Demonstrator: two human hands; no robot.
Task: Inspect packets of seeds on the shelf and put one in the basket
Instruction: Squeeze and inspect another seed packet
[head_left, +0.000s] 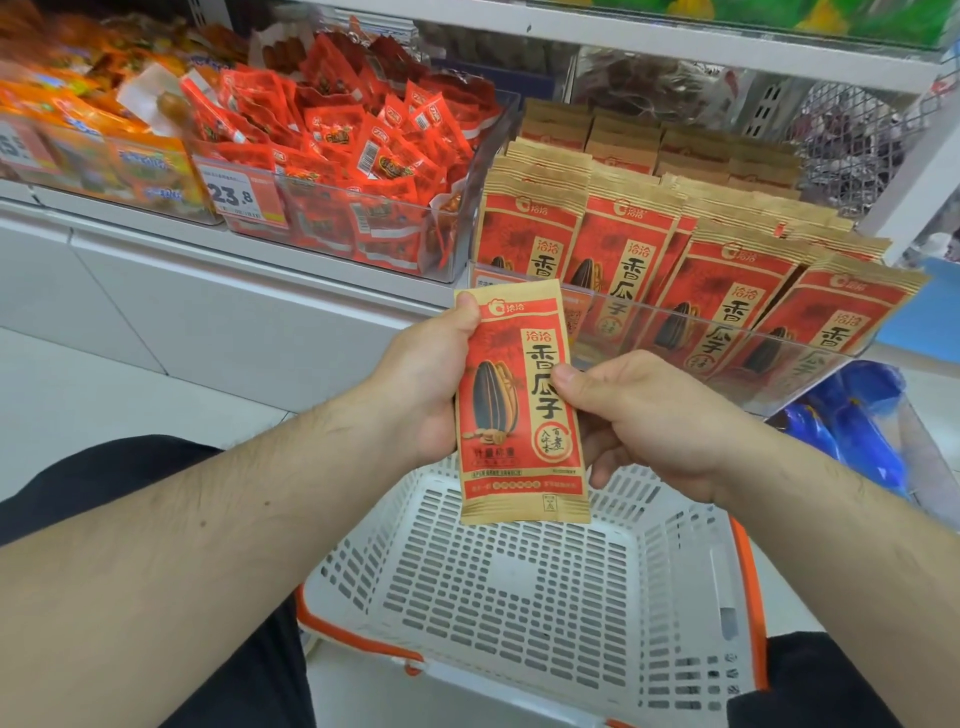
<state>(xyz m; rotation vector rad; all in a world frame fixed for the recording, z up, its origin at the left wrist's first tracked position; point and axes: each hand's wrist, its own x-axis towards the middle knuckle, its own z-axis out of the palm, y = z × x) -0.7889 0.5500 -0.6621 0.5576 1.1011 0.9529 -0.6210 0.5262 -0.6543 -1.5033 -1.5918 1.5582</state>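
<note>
Above the slotted plastic basket (519, 597), both hands grip a flat paper seed packet (519, 405).

seed packet (522, 405): red-tan, upright, front showing | above white slotted basket (498, 597) | shelf packets (675, 270): upright rows

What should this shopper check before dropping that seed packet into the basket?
1. Packet held firmly: ok. The left hand and right hand both grip the seed packet by its edges.
2. Front of packet looked at: ok, the printed front faces the camera.
3. Back of packet looked at: cannot tell, it is hidden.
4. Basket under the packet: ok. The white basket sits directly below the hands.
5. Room in the basket: ok, its visible floor holds nothing.
6. Packet undamaged: ok on the visible face, which shows no tears.
</note>
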